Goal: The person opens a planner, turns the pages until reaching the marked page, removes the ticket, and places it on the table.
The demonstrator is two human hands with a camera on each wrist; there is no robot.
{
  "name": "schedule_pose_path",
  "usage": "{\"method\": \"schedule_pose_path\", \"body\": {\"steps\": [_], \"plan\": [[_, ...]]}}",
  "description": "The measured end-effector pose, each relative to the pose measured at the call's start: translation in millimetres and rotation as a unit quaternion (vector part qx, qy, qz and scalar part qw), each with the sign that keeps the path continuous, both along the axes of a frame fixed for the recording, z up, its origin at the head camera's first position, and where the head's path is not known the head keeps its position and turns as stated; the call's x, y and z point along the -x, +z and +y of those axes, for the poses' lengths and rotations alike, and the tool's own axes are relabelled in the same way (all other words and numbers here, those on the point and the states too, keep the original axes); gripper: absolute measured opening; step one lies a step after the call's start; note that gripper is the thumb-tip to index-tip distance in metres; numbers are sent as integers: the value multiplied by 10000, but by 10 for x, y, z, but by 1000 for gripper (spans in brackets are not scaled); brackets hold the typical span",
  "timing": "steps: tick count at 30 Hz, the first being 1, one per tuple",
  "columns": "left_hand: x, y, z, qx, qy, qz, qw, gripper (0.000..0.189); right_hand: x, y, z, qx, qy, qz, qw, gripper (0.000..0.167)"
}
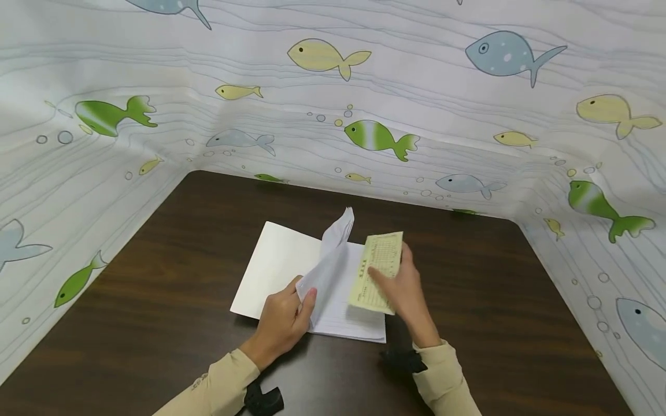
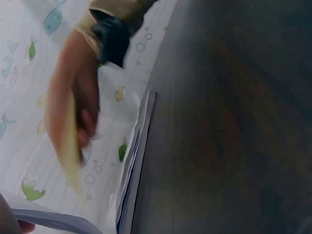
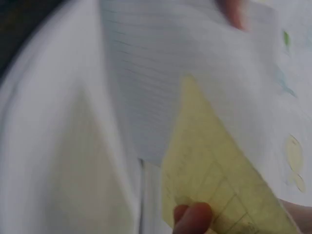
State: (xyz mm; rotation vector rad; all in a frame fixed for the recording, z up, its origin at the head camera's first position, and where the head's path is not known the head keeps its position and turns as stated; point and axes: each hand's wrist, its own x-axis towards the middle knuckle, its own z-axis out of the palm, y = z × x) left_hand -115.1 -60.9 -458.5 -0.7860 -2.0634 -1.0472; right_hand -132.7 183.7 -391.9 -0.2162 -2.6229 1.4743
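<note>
An open notebook (image 1: 283, 245) with white lined pages lies on the table. My left hand (image 1: 285, 316) pinches a bundle of its lifted pages (image 1: 325, 277) at the lower corner, so they stand up between the two sides. Over the right-hand page (image 1: 333, 315), my right hand (image 1: 408, 289) grips a pale yellow printed slip (image 1: 382, 254) with the thumb on its face. Close up in the right wrist view, the slip (image 3: 209, 161) shows grid lines, and a lined page (image 3: 146, 73) is behind it. The left wrist view shows the slip (image 2: 73, 156) edge-on and blurred.
The dark brown tabletop (image 1: 156, 289) surrounds the notebook. White cloth with printed fish (image 1: 312, 115) rises at the back and on both sides. Black straps with small devices (image 1: 265, 400) sit on both wrists below the beige sleeves.
</note>
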Motion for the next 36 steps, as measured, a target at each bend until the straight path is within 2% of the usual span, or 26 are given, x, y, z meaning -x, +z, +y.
{"method": "schedule_pose_path", "body": {"steps": [2, 5, 8, 12, 16, 19, 21, 24, 27, 29, 31, 33, 36], "plan": [[-16, -6, 28, 24, -134, -139, 9998, 24, 22, -156, -134, -226, 287, -105, 9993, 97], [-34, -17, 69, 83, -308, -287, 9991, 21, 39, -362, -281, -361, 593, 50, 9976, 95], [-41, -26, 98, 127, -445, -304, 9985, 20, 50, -483, -366, -200, 974, 257, 9947, 89], [-30, -26, 120, 243, -680, -362, 9967, 20, 53, -494, -355, -65, 1190, 92, 9928, 88], [-10, -16, 125, 411, -939, -498, 9935, 26, 54, -463, -219, 150, 814, -155, 9964, 81], [-5, -5, 116, 535, -1024, -572, 9916, 33, 50, -476, -116, 270, 578, -91, 9979, 69], [-5, 3, 103, 599, -1042, -616, 9908, 36, 52, -495, -85, 349, 646, 6, 9973, 60], [-3, 3, 76, 683, -1031, -594, 9905, 38, 66, -510, -92, 426, 995, 208, 9939, 46], [5, -16, 52, 739, -1070, -533, 9901, 40, 86, -507, -112, 403, 1096, 392, 9924, 40], [11, -28, 44, 901, -1112, -598, 9879, 42, 101, -514, -73, 308, 905, 475, 9943, 36], [13, -45, 36, 1181, -1146, -779, 9833, 47, 109, -532, -2, 207, 520, 523, 9971, 35], [10, -61, 23, 1608, -1159, -1037, 9747, 54, 103, -558, 89, 255, 170, 558, 9980, 32], [-1, -76, 2, 2248, -1159, -1377, 9577, 65, 64, -568, 173, 295, -253, 791, 9961, 30]]}}
